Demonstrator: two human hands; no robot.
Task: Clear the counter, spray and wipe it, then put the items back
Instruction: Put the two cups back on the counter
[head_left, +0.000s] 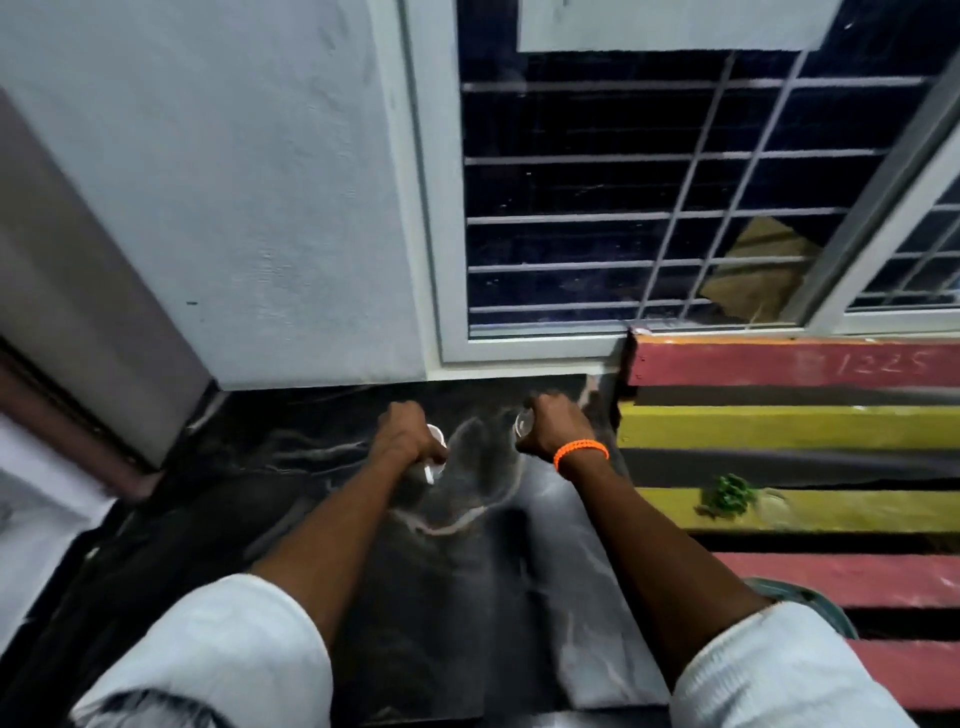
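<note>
Dark marbled counter (467, 545), pale veins, runs to white wall (234, 182); barred window (649, 208) behind, night outside. Red-yellow striped slatted bench (805, 426) abuts counter right, green sprig (727, 496) on it. Left hand (408, 434) at counter's far end, fingers curled down around small white cup (435, 435), thin white stick showing below. Right hand (550, 426), orange wristband (581, 451), fingers closed over small clear glass (523, 422). Both items near wall, apart. White sleeves rolled up. Frame blurred.
</note>
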